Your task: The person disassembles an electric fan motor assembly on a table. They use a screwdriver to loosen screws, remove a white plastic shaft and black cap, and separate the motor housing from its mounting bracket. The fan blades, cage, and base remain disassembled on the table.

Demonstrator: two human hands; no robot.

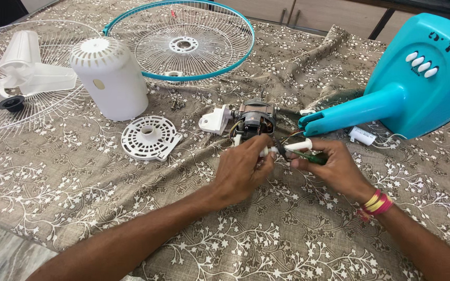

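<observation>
A bare fan motor with copper windings lies on the patterned cloth, a white bracket at its left end. My left hand pinches white-sleeved wires coming off the motor. My right hand, with red and yellow bangles on its wrist, grips a green-handled tool whose tip meets the wires between both hands. The tool's tip is partly hidden by my fingers.
A turquoise fan base with white buttons lies at the right, a small white capacitor beside it. A white motor cover, a round vented plate, a turquoise-rimmed grille and white blades on another grille sit behind.
</observation>
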